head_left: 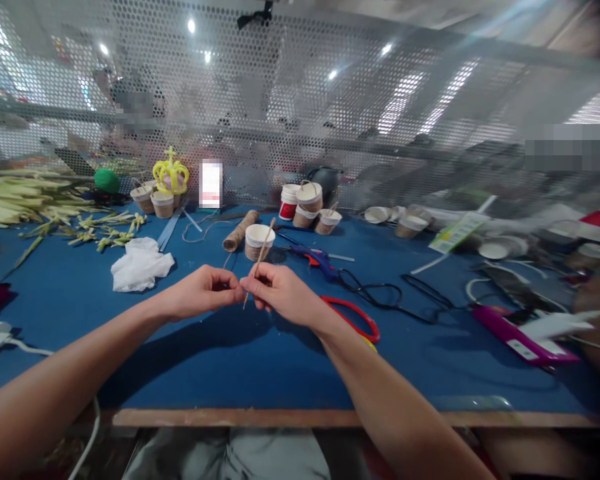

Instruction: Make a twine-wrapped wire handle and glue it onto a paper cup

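There is room on the near side of the bench (230, 383), between the left arm (100, 350) and the right arm (380, 377). Straight ahead, the string (267, 244) pokes up in front of the cup (253, 251), so that way is blocked. The roll (240, 231) is just left of the cup. A gap runs between the roll and the white cloth (140, 265). To the right, the glue gun (317, 261) and a black cord (400, 295) get in the way. At the far side stands a wall (260, 113) full of holes.

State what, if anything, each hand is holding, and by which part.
The right hand pinches a thin brown cord near its lower end. Whether the left hand, its fingertips close by, grips anything cannot be told.
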A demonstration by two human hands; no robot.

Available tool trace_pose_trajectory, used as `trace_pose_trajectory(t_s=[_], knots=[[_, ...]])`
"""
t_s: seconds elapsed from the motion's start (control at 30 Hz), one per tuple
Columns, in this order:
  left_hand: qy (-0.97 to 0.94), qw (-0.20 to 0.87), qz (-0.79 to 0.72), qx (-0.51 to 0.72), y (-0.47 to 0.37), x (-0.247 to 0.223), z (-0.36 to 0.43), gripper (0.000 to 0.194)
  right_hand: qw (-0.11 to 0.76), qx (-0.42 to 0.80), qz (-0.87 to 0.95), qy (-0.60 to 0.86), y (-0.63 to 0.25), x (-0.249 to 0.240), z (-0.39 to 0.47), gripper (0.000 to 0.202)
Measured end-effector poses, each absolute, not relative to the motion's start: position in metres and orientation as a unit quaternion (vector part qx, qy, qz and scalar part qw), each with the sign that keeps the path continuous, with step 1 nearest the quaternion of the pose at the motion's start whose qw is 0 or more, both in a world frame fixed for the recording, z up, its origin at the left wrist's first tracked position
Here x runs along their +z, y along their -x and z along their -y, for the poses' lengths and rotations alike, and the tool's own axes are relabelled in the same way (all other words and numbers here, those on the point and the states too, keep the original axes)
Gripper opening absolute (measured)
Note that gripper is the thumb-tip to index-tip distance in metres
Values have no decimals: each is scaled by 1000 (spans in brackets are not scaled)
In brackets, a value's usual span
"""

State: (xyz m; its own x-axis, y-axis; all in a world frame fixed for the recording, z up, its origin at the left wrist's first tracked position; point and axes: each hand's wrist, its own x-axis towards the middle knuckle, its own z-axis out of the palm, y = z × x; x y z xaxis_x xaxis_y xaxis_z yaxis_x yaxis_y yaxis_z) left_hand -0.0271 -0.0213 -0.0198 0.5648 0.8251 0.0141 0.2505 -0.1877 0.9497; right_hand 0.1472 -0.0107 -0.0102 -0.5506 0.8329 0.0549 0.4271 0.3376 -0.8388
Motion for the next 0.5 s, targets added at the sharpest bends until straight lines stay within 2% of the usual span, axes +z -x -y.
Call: trace_pose_trajectory(t_s=[0.5], knots=[[-728, 491, -382, 287, 27, -20, 21, 18, 255, 381, 778, 429, -144, -10, 13, 26]])
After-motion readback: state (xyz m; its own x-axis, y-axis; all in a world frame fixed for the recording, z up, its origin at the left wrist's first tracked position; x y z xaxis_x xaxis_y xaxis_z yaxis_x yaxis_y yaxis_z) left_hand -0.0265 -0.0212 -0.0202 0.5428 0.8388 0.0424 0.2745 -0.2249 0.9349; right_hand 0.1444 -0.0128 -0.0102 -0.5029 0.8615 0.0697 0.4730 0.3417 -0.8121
